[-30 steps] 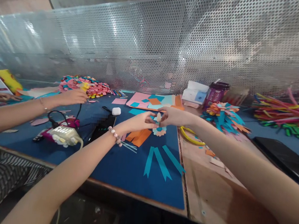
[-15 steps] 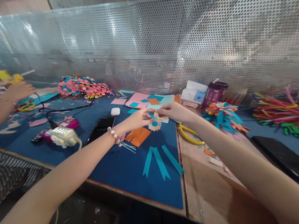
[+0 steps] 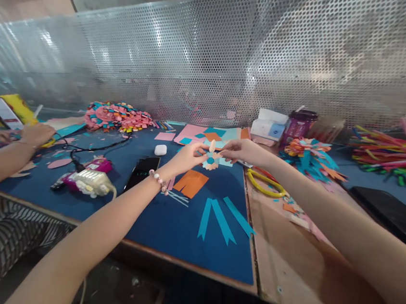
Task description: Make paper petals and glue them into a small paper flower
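A small paper flower (image 3: 211, 161) with pale peach petals and a blue centre is held up over the blue tabletop, one petal pointing upward. My left hand (image 3: 189, 158) pinches its left edge; a beaded bracelet circles that wrist. On the flower's other side, the fingertips of my right hand (image 3: 240, 151) are closed at the right-hand petals, and the exact contact is too small to make out. Below my hands lie cut orange paper (image 3: 193, 183) and several notched blue paper strips (image 3: 222, 221). Coloured paper sheets (image 3: 193, 134) spread out behind the flower.
Scissors with yellow handles (image 3: 265, 183) lie right of the flower. A glue gun (image 3: 89, 179), a phone (image 3: 142, 172) and a white earphone case (image 3: 160, 150) are at left. A co-worker's hand (image 3: 38, 133) works farther left. A purple cup (image 3: 299, 128) stands behind, before the perforated metal screen (image 3: 205, 65).
The flower has turned from between my fingers to face me, one petal now upright. My right hand has shifted slightly right. The co-worker's hand moved left, away from the bundle of paper flowers.
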A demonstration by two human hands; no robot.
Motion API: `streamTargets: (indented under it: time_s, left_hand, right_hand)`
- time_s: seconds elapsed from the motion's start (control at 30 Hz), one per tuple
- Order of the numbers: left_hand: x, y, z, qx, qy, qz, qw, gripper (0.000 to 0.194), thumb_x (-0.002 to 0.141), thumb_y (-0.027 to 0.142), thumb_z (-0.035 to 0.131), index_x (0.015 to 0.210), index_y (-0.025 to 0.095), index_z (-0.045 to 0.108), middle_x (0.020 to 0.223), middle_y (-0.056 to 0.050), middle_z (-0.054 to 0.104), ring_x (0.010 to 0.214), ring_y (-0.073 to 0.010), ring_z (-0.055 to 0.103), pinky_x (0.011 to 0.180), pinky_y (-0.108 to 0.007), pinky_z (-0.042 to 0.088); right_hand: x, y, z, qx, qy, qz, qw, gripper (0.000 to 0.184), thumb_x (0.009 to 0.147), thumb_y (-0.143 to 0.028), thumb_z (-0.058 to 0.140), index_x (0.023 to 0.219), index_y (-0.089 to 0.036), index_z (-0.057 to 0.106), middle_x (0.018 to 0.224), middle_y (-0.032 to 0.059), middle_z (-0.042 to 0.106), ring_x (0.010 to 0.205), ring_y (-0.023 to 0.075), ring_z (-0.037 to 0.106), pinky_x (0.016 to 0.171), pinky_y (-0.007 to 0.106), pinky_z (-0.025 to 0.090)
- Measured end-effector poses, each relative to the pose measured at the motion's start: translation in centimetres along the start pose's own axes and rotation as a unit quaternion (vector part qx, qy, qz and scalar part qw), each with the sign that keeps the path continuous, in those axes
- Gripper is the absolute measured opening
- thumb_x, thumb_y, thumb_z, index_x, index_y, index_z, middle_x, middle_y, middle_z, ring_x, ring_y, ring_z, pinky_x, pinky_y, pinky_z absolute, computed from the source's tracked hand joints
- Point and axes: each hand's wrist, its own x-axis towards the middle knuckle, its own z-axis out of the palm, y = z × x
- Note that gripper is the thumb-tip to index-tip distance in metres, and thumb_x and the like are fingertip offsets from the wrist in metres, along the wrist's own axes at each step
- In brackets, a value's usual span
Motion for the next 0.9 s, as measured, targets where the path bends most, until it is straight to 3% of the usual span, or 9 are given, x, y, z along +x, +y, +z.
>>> streamTargets:
  time_s: [0.2,0.47,0.9]
  left_hand:
    - [0.3,-0.6,0.0,0.001,0.014,-0.007,1.0,0.038,0.082,0.027,0.062,0.116,0.015,0.054,0.099,-0.01,0.064,0.08,-0.0168,0.065,0.072,-0.033,0.054]
    - [0.2,-0.8,0.0,0.025,0.021,0.013,0.999,0.041,0.082,0.029,0.062,0.119,0.015,0.054,0.098,-0.01,0.065,0.088,-0.0179,0.064,0.081,-0.035,0.051]
    - [0.2,-0.6,-0.4,-0.045,0.049,-0.033,0.997,0.049,0.077,0.022,0.068,0.122,0.012,0.05,0.085,-0.007,0.067,0.081,-0.0159,0.065,0.081,-0.034,0.05]
  right_hand:
    - [0.1,0.2,0.0,0.046,0.017,-0.001,0.999,0.02,0.077,-0.033,0.069,0.076,-0.013,0.067,0.069,0.0044,0.068,0.062,0.0107,0.061,0.063,0.024,0.052]
    - [0.2,0.4,0.8,0.094,0.043,0.009,0.995,0.019,0.071,-0.03,0.076,0.079,-0.014,0.069,0.075,0.0049,0.07,0.067,0.0125,0.064,0.063,0.026,0.054]
    - [0.2,0.8,1.2,0.138,0.066,0.007,0.988,0.02,0.063,-0.03,0.081,0.072,-0.014,0.072,0.067,0.0056,0.07,0.064,0.0148,0.066,0.067,0.029,0.057]
